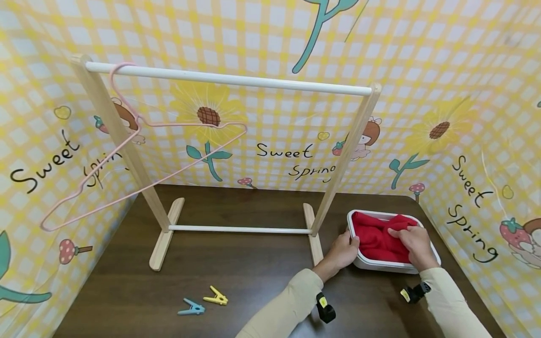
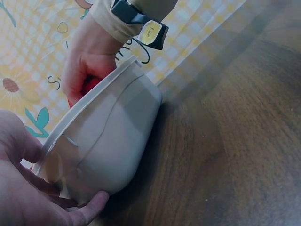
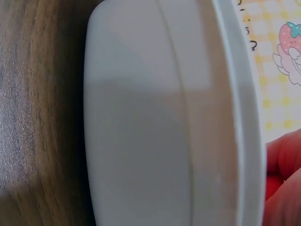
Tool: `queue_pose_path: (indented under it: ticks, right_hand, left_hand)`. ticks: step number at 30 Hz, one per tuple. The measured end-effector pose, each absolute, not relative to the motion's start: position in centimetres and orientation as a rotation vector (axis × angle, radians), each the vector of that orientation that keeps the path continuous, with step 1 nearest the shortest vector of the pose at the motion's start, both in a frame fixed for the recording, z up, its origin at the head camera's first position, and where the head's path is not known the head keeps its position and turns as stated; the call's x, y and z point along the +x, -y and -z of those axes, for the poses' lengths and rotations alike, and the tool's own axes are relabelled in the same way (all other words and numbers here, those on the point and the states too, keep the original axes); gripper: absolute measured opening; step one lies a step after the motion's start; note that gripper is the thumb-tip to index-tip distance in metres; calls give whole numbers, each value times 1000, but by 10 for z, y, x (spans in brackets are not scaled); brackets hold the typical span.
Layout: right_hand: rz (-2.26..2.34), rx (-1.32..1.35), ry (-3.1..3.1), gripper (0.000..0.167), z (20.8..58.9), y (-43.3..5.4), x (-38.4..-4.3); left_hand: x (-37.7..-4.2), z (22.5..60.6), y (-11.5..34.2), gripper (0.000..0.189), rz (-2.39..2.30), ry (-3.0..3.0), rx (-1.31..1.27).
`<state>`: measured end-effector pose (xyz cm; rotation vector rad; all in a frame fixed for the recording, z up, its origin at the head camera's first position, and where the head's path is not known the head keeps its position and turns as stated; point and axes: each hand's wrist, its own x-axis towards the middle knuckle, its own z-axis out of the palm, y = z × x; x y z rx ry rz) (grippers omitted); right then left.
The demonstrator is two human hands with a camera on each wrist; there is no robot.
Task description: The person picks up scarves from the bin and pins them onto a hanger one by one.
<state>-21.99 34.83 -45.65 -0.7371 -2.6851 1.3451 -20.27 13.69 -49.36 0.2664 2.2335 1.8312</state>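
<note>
A white plastic basin (image 1: 385,266) stands on the right side of the table, filled with folded red cloth (image 1: 374,239). My left hand (image 1: 343,251) grips the basin's left end, thumb over the rim and fingers against the outer wall; the left wrist view shows that hand (image 2: 28,174) holding the wall (image 2: 117,132). Reaching in from the right, my right hand (image 1: 416,243) pinches the red cloth between thumb and fingers. In the right wrist view the basin's side (image 3: 141,117) fills most of the picture and partly hides my right hand (image 3: 287,183).
A wooden rack with a white top bar (image 1: 236,80) stands left of the basin. From its left end hangs a pink hanger (image 1: 169,177). A blue clothespin (image 1: 192,307) and a yellow clothespin (image 1: 217,296) lie near the front. Patterned cloth walls (image 1: 279,51) surround the table.
</note>
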Motion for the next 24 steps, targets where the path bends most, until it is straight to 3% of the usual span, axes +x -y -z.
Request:
queue_pose_path:
  ticks: [5, 13, 24]
  right_hand:
    - [-1408, -784, 2636, 27, 453, -357, -210]
    - [-1420, -767, 2623, 43, 443, -362, -210]
    - [-1480, -763, 2535, 49, 422, -358, -213]
  left_hand:
    - [-200, 496, -141, 34, -1821, -2239, 281]
    - [-203, 496, -141, 30, -1823, -2245, 268]
    - [-207, 497, -139, 31, -1776, -2288, 255]
